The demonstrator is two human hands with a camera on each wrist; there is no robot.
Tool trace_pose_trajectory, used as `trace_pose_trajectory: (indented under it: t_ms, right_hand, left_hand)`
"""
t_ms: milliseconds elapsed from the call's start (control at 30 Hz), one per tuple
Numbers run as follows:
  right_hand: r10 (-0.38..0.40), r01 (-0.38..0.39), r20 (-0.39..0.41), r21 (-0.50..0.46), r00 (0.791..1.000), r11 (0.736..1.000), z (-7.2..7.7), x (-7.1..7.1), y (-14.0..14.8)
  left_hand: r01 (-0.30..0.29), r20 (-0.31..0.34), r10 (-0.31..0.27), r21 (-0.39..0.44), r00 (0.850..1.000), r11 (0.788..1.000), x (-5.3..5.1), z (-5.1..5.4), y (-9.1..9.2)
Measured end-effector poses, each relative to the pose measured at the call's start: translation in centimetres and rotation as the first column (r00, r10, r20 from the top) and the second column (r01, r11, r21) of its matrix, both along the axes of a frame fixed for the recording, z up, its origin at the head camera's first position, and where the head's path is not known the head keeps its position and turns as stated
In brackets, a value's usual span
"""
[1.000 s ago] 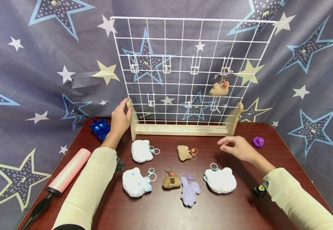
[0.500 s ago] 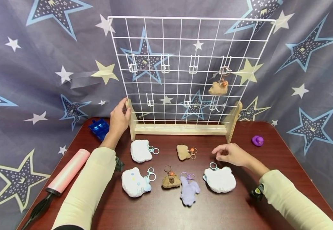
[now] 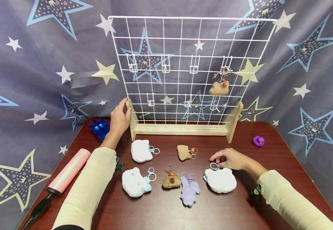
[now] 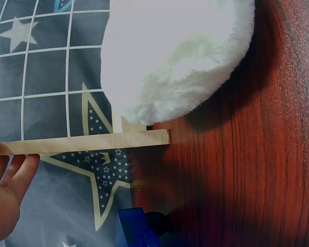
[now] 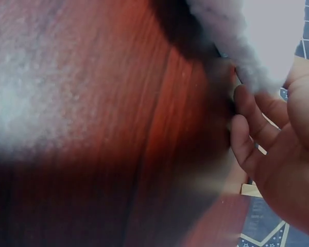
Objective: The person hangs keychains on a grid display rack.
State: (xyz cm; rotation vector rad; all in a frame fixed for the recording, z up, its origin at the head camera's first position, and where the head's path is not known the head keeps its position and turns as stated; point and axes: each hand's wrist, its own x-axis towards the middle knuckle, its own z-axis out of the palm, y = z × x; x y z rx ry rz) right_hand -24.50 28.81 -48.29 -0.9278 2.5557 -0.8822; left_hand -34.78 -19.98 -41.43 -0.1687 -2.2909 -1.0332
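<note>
In the head view my left hand [image 3: 120, 118] grips the left wooden upright of a white wire grid rack [image 3: 181, 129], thumb in front. The left wrist view shows that hand's fingers [image 4: 21, 177] against the wooden upright [image 4: 92, 142]. My right hand [image 3: 232, 158] is over the key ring [image 3: 213, 166] of a white plush keychain [image 3: 221, 181], fingers loosely bent and thumb apart from them. Its fingers [image 5: 242, 136] lie beside the white plush [image 5: 265, 46] in the right wrist view; contact with the ring is hidden there. A tan plush keychain [image 3: 219, 88] hangs on an upper hook.
Two white plush keychains lie at left, one face down [image 3: 141, 151], one face up [image 3: 135, 182]. Tan [image 3: 183, 152], brown [image 3: 171, 182] and lilac [image 3: 189, 192] ones lie mid-table. A pink pump [image 3: 70, 171], blue box [image 3: 100, 128] and purple duck [image 3: 258, 141] stand near the edges.
My right hand has come down and toward the front of the table, moving slightly left, to the white keychain's ring. The left hand stays on the upright.
</note>
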Motion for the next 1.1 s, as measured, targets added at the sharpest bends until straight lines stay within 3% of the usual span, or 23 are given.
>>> trace_pose_trajectory:
  t_ms: [500, 1100]
  right_hand:
    - [0.056, -0.053, -0.103, 0.035, 0.993, 0.998, -0.48, -0.12, -0.2]
    - [-0.02, 0.026, -0.124, 0.044, 0.992, 0.999, -0.46, 0.2, -0.17]
  left_hand:
    - [-0.001, -0.016, 0.001, -0.013, 1.0, 1.0, -0.12, -0.08, 0.07]
    - [-0.009, -0.025, 0.009, -0.024, 1.0, 1.0, 0.05, -0.11, 0.04]
